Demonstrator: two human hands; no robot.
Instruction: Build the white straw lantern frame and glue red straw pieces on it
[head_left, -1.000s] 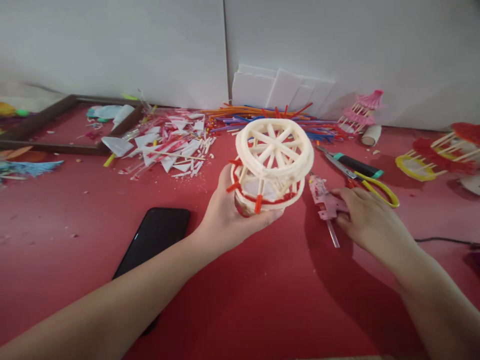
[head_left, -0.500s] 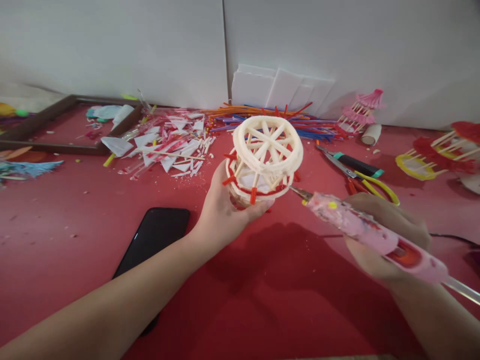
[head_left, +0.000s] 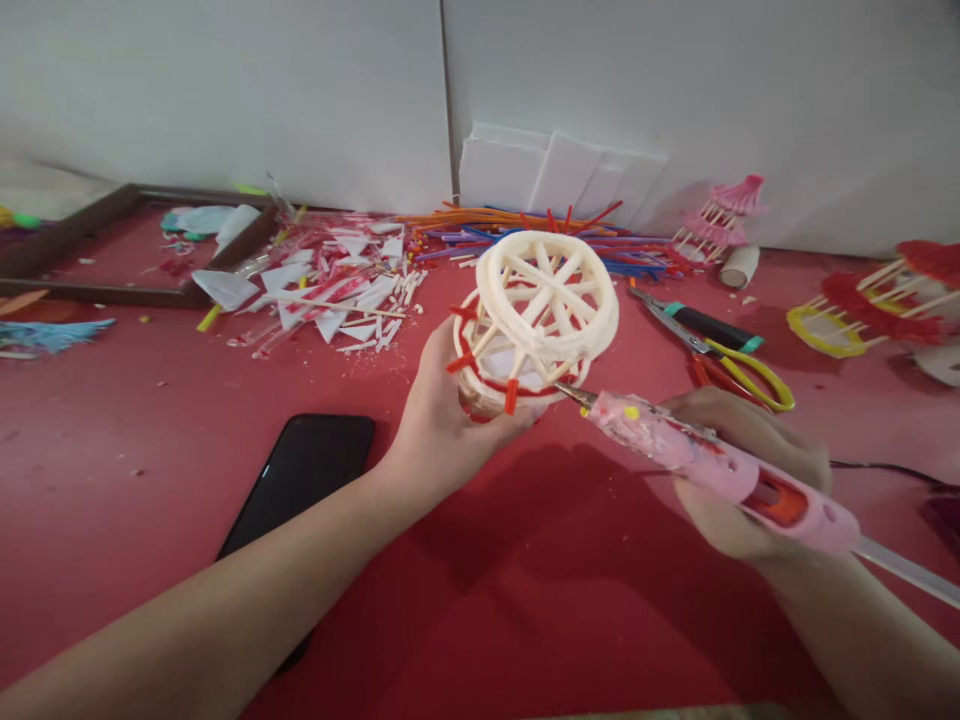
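Note:
My left hand (head_left: pixel 442 410) is wrapped round the lower part of a small round craft model (head_left: pixel 551 300), held up above the red table. Its top is a cream ring with wheel-like spokes, tilted, standing on thin sticks over a lower ring with red trim and short red tabs. My right hand (head_left: pixel 750 450) grips a pink hot glue gun (head_left: pixel 697 445), smeared with old glue, a clear glue stick coming out of its back end. The metal nozzle (head_left: pixel 574 393) is at the front right edge of the lower ring; I cannot tell if they touch.
A black phone (head_left: pixel 307 470) lies by my left forearm. Paper and stick scraps (head_left: pixel 330 290), a dark frame (head_left: pixel 75 292) and coloured pipe cleaners (head_left: pixel 487 220) lie at the back. Yellow-handled pliers (head_left: pixel 750 375) and red-and-yellow models (head_left: pixel 862 310) are on the right.
The glue gun has moved left, its nozzle shifting from the right side to the front right of the lower ring. The model's top has tipped slightly to the right.

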